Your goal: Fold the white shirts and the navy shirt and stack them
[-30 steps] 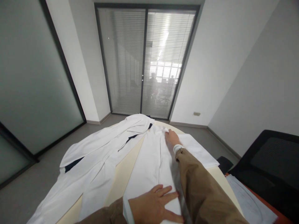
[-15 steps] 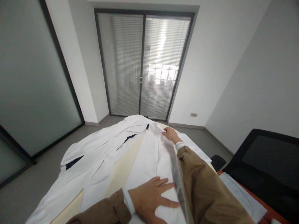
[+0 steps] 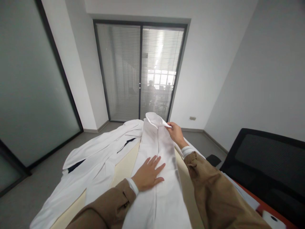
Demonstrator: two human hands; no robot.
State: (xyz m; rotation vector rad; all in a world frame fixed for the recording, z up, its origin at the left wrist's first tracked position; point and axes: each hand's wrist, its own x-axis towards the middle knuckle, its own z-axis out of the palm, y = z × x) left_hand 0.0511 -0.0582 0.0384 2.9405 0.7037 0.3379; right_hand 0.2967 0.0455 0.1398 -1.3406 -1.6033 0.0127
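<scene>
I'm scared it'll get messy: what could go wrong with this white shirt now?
The right hand pinches the raised collar with just its fingertips, so it might slip. The left hand presses flat on the white shirt, so pulling could crease it. The other white garment lies close by and might get tangled.

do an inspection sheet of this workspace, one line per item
surface: cream table, under the garments
job's things: white shirt lying lengthwise on the table, collar lifted
clutter: white coat with dark lining, bunched beside the shirt
hands: left hand flat on the shirt; right hand pinching the collar
cables: nothing seen
surroundings: black chair and orange desk to the right, glass door with blinds ahead, frosted glass wall to the left
</scene>
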